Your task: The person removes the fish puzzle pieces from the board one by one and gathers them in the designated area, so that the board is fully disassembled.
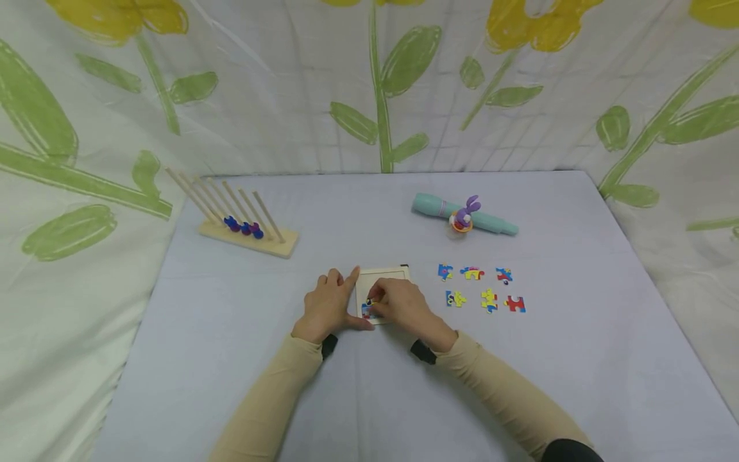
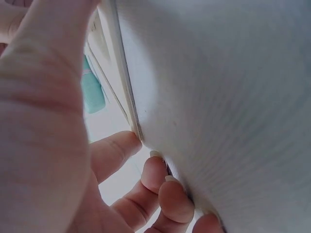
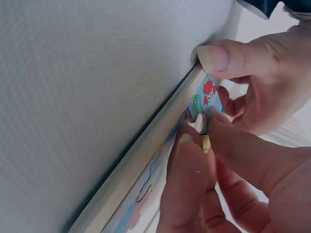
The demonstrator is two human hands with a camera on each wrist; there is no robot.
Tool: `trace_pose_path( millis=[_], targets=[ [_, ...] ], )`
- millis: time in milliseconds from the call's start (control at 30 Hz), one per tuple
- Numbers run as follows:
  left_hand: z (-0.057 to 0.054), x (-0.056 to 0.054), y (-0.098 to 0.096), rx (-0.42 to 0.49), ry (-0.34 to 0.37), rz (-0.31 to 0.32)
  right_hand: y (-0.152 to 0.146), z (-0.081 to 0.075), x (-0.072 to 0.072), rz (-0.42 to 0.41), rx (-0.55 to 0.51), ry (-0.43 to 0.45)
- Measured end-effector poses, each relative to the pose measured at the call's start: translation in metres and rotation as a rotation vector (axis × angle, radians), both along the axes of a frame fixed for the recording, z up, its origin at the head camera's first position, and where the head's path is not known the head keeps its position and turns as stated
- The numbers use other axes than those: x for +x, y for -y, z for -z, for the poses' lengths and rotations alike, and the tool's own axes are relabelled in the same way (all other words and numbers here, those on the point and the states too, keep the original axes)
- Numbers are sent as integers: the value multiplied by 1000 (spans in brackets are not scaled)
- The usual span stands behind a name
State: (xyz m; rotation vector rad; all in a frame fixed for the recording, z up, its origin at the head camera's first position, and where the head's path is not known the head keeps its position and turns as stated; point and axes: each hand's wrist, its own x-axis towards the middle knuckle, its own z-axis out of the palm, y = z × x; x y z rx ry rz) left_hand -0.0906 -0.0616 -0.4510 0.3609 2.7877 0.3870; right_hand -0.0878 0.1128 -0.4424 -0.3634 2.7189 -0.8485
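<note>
A small wooden puzzle tray (image 1: 383, 274) lies before me. My left hand (image 1: 326, 307) braces its left side, the index finger reaching to the far corner and the thumb (image 3: 216, 59) on the near edge. Over the tray's left part, my right hand (image 1: 405, 308) pinches a puzzle piece (image 3: 206, 143) with a bit of yellow showing, mostly covered by the fingers. Beside it, in the near left corner, sits a blue piece with a red crab (image 3: 209, 90). The right hand hides part of the tray.
Several loose puzzle pieces (image 1: 489, 299) lie in two rows right of the tray. Farther back are a teal bottle-shaped object (image 1: 491, 222) and a purple rabbit-like toy (image 1: 463, 217). A wooden peg stand (image 1: 288, 247) with blue and purple beads is at the back left.
</note>
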Motion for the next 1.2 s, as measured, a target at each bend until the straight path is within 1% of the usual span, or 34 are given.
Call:
trace_pose_path(
  millis=[100, 167, 233, 300, 367, 533, 633, 767, 833, 967, 1033, 1100, 1200],
  targets=[
    [0, 0, 0, -4, 5, -2, -6, -2, -2, 35, -90, 46],
    [0, 0, 0, -4, 4, -1, -17, -6, -3, 68, -168, 102],
    [1, 0, 0, -1, 6, -2, -34, -11, -4, 95, -228, 171],
    [1, 0, -1, 7, 13, -6, -55, -16, -4, 107, -249, 219],
    [0, 0, -1, 13, 24, -12, -77, -17, -2, 123, -238, 273],
    [-1, 0, -1, 18, 35, -16, -124, -18, 9, 167, -147, 371],
    [0, 0, -1, 17, 29, -12, -142, -18, 18, 165, -119, 418],
    [0, 1, 0, 14, 20, -10, -152, -16, 26, 150, -96, 472],
    [0, 1, 0, 15, 17, -11, -153, -15, 29, 141, -65, 457],
    [0, 2, 0, 22, 14, -12, -145, -18, 27, 93, 81, 298],
    [0, 2, -1, 24, 17, -13, -136, -20, 23, 63, 120, 222],
    [0, 2, 0, 26, 18, -13, -124, -20, 18, 36, 105, 167],
    [0, 2, -1, 22, 15, -12, -99, -15, 10, -15, 25, 109]
  ],
)
